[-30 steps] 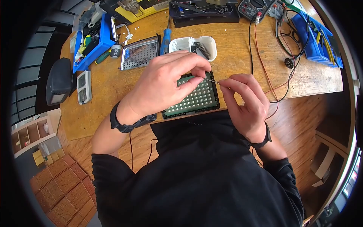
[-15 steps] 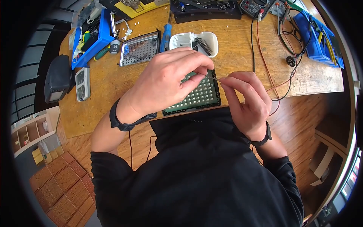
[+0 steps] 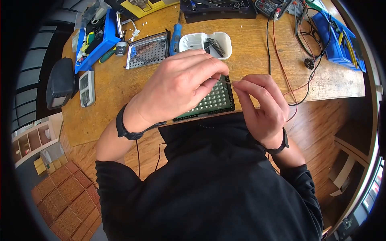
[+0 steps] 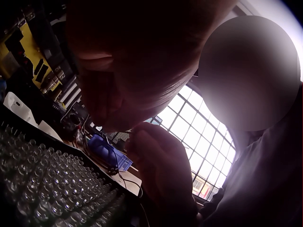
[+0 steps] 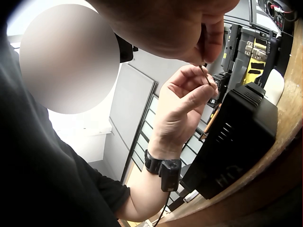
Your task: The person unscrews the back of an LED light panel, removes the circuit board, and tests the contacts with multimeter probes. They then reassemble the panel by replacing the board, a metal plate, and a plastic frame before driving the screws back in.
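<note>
Both hands meet above a green circuit board (image 3: 213,100) in a black frame, set with rows of clear, domed LEDs (image 4: 52,179). A thin, dark metal piece, slim as a tweezer tip or a needle (image 5: 204,74), spans the short gap between the fingertips. The left hand (image 3: 177,86) pinches one end between thumb and fingers, its back covering much of the board in the head view. At the other end, the thumb and index finger of the right hand (image 3: 265,100) grip it beside the board's right edge. Its exact kind I cannot tell.
Behind the board lie a white tray (image 3: 195,38) with dark slim parts, a blue-handled screwdriver (image 3: 175,39) and a perforated panel (image 3: 148,53). Blue bins (image 3: 109,42) stand left and right. Multimeter (image 3: 270,7) leads (image 3: 281,72) trail over the table's right side.
Both hands keep almost the same place and grip. The left fingertips have shifted slightly right, and the view has moved a little.
</note>
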Motion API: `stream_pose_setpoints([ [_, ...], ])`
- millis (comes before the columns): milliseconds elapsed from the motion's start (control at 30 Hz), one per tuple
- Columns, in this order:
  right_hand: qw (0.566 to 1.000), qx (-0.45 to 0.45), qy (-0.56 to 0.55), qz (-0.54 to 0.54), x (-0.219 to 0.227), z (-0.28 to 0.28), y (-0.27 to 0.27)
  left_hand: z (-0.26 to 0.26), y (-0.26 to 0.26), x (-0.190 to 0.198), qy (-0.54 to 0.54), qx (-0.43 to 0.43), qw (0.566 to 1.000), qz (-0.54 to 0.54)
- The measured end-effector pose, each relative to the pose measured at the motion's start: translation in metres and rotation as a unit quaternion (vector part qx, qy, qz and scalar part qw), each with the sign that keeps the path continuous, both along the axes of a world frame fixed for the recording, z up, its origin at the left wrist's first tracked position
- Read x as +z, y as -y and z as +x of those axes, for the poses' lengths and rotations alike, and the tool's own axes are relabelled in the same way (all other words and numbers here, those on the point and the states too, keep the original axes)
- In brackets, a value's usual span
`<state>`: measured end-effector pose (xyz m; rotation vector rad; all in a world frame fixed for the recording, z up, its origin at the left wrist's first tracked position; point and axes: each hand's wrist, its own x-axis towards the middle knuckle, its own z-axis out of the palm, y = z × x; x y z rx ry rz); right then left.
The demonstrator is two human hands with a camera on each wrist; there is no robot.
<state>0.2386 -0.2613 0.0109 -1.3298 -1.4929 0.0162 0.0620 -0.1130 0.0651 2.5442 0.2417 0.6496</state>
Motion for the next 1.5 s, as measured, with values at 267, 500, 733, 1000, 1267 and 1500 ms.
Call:
stream_pose_setpoints([
  [267,1.000,-0.012,-0.010,0.006,-0.002,0.000,0.000,-0.005,0.001,-0.002,0.004,0.023,0.995,-0.096],
  [500,1.000,0.002,-0.003,0.029,0.001,0.000,-0.003,-0.006,0.006,-0.003,0.015,0.049,0.986,-0.161],
  [733,0.999,0.013,0.041,0.020,0.009,0.004,-0.009,-0.003,0.005,-0.010,0.021,0.031,0.996,-0.086],
  [1000,0.990,0.076,0.108,-0.041,0.022,0.017,-0.025,0.012,-0.003,-0.023,0.016,0.032,0.999,-0.040],
  [1267,0.973,0.103,0.175,-0.113,0.025,0.031,-0.045,0.023,-0.017,-0.034,0.002,0.048,0.998,-0.035],
  [1500,0.958,0.119,0.233,-0.120,0.029,0.030,-0.048,0.021,-0.022,-0.040,-0.017,0.043,0.998,-0.030],
])
